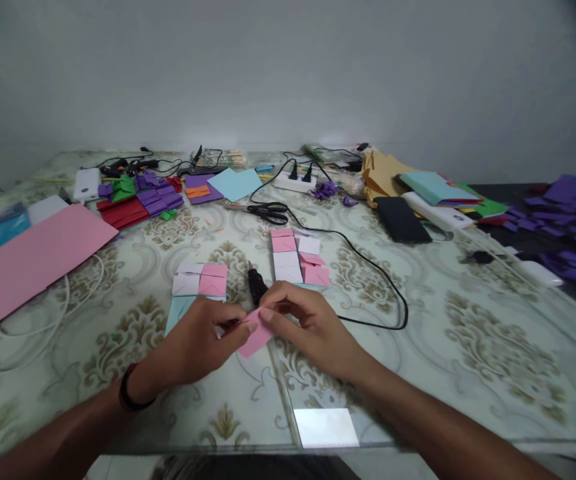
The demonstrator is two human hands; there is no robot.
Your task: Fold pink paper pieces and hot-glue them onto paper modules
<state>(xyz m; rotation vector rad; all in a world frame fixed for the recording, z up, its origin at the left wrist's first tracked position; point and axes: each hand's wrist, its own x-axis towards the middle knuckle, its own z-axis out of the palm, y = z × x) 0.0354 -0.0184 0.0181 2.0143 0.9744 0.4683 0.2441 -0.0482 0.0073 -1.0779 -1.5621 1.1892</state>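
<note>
My left hand (pixel 195 343) and my right hand (pixel 313 327) meet near the table's front middle, both pinched on one small folded pink paper (pixel 257 337). Its lower corner sticks out below my fingers. Just behind my hands lies a black glue gun (pixel 257 285), its cord running right. A folded pink and white paper piece (pixel 201 280) rests on a light blue sheet (pixel 178 311) behind my left hand. A second stack of pink and white folded pieces (pixel 298 257) lies behind my right hand.
A large pink sheet (pixel 28 257) lies at the left, with purple, red and green folded papers (pixel 141 200) behind it. Black scissors (pixel 269 212), a power strip (pixel 295 181), a black phone (pixel 402 220) and coloured paper stacks (pixel 438 190) sit further back. Purple scraps (pixel 563 227) cover the far right.
</note>
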